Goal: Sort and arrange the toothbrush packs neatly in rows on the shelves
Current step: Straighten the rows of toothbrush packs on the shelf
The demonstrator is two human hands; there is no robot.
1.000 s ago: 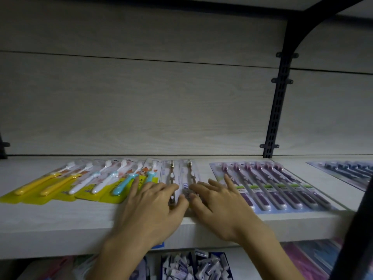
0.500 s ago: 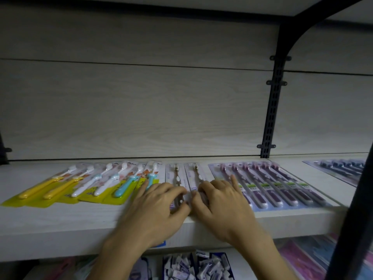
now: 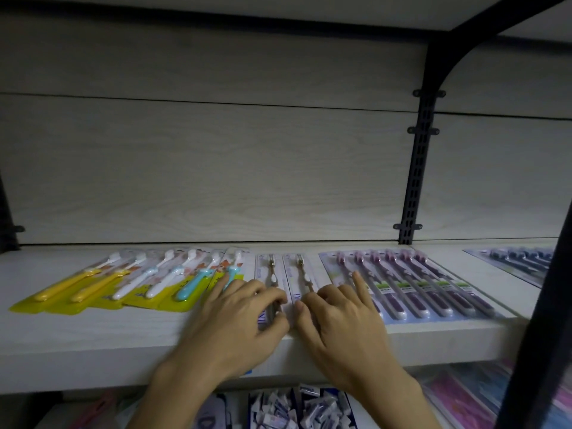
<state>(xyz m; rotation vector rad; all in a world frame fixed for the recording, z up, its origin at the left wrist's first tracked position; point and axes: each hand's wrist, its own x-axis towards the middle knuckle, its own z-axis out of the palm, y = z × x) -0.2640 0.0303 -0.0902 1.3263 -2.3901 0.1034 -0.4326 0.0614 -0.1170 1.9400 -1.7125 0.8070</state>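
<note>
- on the shelf (image 3: 93, 342), two white toothbrush packs (image 3: 286, 274) lie side by side near the front edge
- left hand (image 3: 238, 317) fingers curl, pinching the left pack
- right hand (image 3: 340, 317) fingers curl on the right pack
- yellow packs (image 3: 102, 289) left, purple pack (image 3: 411, 283) right

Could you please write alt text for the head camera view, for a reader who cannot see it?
A person's left hand and right hand rest with curled fingers on two white toothbrush packs at the front of a pale shelf. Yellow packs lie to their left, and purple packs to their right.
</note>
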